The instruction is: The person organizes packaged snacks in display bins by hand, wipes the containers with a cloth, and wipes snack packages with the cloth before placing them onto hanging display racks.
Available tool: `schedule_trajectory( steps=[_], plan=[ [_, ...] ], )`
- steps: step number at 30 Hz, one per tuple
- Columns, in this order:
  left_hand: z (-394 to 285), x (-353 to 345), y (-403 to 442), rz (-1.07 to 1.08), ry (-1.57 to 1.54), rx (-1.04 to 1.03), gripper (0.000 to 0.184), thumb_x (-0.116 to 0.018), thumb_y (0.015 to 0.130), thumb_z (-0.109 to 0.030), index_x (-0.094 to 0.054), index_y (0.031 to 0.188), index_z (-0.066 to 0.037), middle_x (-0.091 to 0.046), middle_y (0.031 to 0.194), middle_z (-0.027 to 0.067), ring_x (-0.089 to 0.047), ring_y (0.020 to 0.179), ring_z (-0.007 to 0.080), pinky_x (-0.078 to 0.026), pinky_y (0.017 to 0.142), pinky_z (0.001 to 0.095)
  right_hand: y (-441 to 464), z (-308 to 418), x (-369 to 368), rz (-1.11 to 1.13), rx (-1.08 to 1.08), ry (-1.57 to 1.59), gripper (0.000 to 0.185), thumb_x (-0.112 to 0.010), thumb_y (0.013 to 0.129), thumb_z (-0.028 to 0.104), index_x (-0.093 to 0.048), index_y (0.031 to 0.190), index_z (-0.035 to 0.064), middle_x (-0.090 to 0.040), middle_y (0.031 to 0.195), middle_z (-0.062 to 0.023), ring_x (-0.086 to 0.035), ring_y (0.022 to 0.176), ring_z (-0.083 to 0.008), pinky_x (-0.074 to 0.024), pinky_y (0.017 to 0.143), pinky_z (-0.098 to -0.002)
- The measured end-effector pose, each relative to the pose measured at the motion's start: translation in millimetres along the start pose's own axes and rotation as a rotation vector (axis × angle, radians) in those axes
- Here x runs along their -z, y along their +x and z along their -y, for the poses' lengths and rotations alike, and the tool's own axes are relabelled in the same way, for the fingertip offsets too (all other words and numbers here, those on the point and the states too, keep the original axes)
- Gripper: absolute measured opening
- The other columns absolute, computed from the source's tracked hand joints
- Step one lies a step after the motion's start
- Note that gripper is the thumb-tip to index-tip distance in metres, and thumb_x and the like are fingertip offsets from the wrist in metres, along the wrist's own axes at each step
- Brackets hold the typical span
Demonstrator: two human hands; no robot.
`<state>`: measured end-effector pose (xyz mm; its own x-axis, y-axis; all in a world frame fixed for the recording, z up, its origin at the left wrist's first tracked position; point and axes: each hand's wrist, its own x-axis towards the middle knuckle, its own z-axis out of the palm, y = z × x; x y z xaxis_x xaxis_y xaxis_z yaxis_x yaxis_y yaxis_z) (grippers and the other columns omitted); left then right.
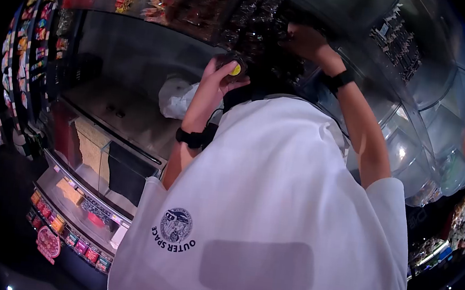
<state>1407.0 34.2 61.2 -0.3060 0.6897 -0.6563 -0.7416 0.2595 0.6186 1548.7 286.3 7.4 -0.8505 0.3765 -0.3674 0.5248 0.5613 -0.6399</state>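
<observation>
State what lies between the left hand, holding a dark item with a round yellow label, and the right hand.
The head view shows dark, glossy packaged items, too dim to identify, between left hand and right hand.

A round pink sign [48, 243] sits beside small colourful packs [81, 247]
</observation>
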Motion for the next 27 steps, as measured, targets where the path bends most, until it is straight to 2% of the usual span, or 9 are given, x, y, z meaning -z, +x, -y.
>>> schedule_trajectory(
  steps=[1, 3, 6, 7, 11, 13, 21, 25, 27],
  plan=[
    [-1.4, -3.6, 6.4, -0.011, 0.025, -0.018, 0.036, -0.063, 0.096, -0.015, -0.050, 0.125, 0.000, -0.059, 0.117, 0.0163, -0.067, 0.099, 0.0289, -0.061, 0.088, 0.0455, -4.4, -2.4, 2.9, -0.007, -0.071, -0.055, 0.042, -0.077, 0.084, 0.040, -0.063, 0.095, 0.0015, -0.068, 0.087, -0.0177, -0.068, 0.083, -0.0315, -0.0515, 0.073, -0.0389],
    [-1.7, -8.5, 21.9, 0.008, 0.049, 0.025, 0.037, -0.064, 0.095, -0.013, -0.049, 0.127, 0.000, -0.055, 0.122, 0.0152, -0.063, 0.107, 0.0282, -0.061, 0.089, 0.0456, -31.3, 0.9, 11.5, -0.064, -0.130, 0.297, 0.044, -0.081, 0.083, 0.037, -0.065, 0.104, 0.0008, -0.069, 0.091, -0.0116, -0.066, 0.086, -0.0206, -0.0518, 0.076, -0.0337],
    [-8.0, -36.1, 35.1, 0.091, 0.120, -0.010, 0.037, -0.064, 0.095, -0.011, -0.050, 0.128, -0.001, -0.055, 0.122, 0.0127, -0.059, 0.113, 0.0264, -0.062, 0.088, 0.0455, -68.4, 16.2, 20.3, -0.070, -0.045, 0.664, 0.050, -0.082, 0.083, 0.039, -0.065, 0.110, 0.0004, -0.069, 0.091, -0.0100, -0.066, 0.090, -0.0190, -0.0525, 0.079, -0.0314],
    [-8.6, -44.9, 39.1, 0.105, 0.142, -0.015, 0.035, -0.062, 0.096, -0.013, -0.051, 0.127, -0.002, -0.054, 0.127, 0.0137, -0.058, 0.115, 0.0267, -0.061, 0.088, 0.0458, -79.1, 22.9, 19.2, -0.063, -0.054, 0.839, 0.045, -0.081, 0.085, 0.031, -0.064, 0.113, 0.0001, -0.069, 0.093, -0.0073, -0.065, 0.091, -0.0167, -0.0524, 0.078, -0.0292],
    [-11.5, -63.1, 44.0, 0.215, 0.169, 0.035, 0.034, -0.055, 0.101, -0.023, -0.052, 0.130, -0.005, -0.059, 0.127, 0.0124, -0.061, 0.115, 0.0245, -0.058, 0.091, 0.0432, -101.7, 47.1, 31.6, 0.067, -0.058, 0.925, 0.036, -0.078, 0.088, 0.025, -0.063, 0.108, -0.0004, -0.070, 0.092, -0.0074, -0.064, 0.084, -0.0159, -0.0520, 0.076, -0.0287],
    [-14.2, -69.9, 43.8, 0.261, 0.190, 0.118, 0.037, -0.048, 0.104, -0.030, -0.052, 0.134, -0.009, -0.063, 0.125, 0.0109, -0.063, 0.113, 0.0229, -0.055, 0.094, 0.0428, -106.5, 59.8, 37.9, 0.007, -0.066, 0.649, 0.034, -0.078, 0.088, 0.022, -0.061, 0.108, 0.0006, -0.066, 0.091, -0.0057, -0.061, 0.086, -0.0104, -0.0501, 0.078, -0.0245],
    [-22.5, -74.4, 39.5, 0.312, -0.057, 0.331, 0.046, -0.046, 0.104, -0.044, -0.058, 0.128, -0.006, -0.067, 0.119, 0.0138, -0.065, 0.112, 0.0279, -0.056, 0.094, 0.0559, -100.3, 78.5, 29.7, -0.239, -0.018, 0.651, 0.037, -0.078, 0.088, 0.027, -0.063, 0.104, -0.0025, -0.067, 0.080, -0.0114, -0.063, 0.074, -0.0168, -0.0508, 0.067, -0.0308],
    [-29.5, -66.3, 38.8, 0.257, -0.213, 0.453, 0.048, -0.048, 0.104, -0.044, -0.060, 0.126, -0.004, -0.068, 0.116, 0.0143, -0.067, 0.107, 0.0280, -0.059, 0.089, 0.0521, -102.5, 96.4, 24.3, -0.323, 0.034, 0.576, 0.037, -0.077, 0.087, 0.025, -0.062, 0.109, -0.0005, -0.066, 0.080, -0.0124, -0.064, 0.072, -0.0227, -0.0518, 0.068, -0.0337],
    [-26.2, -69.4, 32.1, 0.184, -0.252, 0.417, 0.046, -0.048, 0.104, -0.044, -0.060, 0.127, -0.006, -0.069, 0.115, 0.0117, -0.068, 0.104, 0.0267, -0.060, 0.084, 0.0487, -101.8, 103.2, 20.0, -0.264, -0.002, 0.524, 0.047, -0.078, 0.085, 0.029, -0.060, 0.118, 0.0015, -0.066, 0.095, -0.0145, -0.064, 0.084, -0.0289, -0.0529, 0.075, -0.0373]
  ],
)
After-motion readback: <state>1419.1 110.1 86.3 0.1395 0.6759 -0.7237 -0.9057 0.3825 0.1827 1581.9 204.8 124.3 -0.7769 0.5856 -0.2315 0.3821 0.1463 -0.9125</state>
